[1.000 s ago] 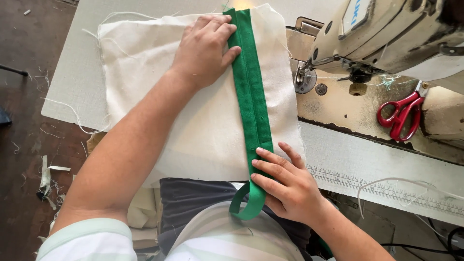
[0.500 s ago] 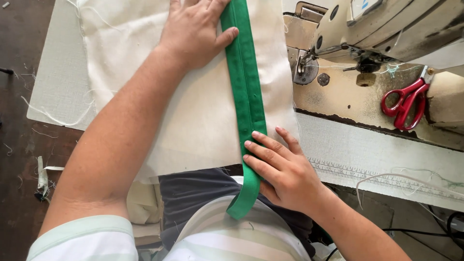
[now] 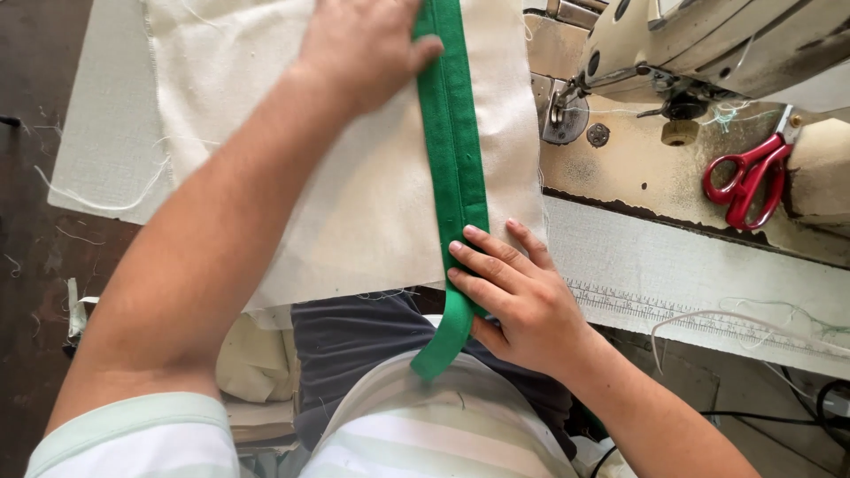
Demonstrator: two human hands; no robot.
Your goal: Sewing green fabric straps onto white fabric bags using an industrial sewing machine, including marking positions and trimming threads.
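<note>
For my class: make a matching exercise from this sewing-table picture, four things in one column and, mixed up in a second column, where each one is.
Things
1. left hand
2. right hand
3. red scissors
4. green strap

Places
A. on the sewing machine's bed, at the right
B. pressing the strap's lower part at the cloth's near edge
C. running lengthwise down the cream cloth, its end hanging off the near edge
D. flat on the cloth at the top, beside the strap

Pairs: 1-D, 2-B, 3-A, 4-C
</note>
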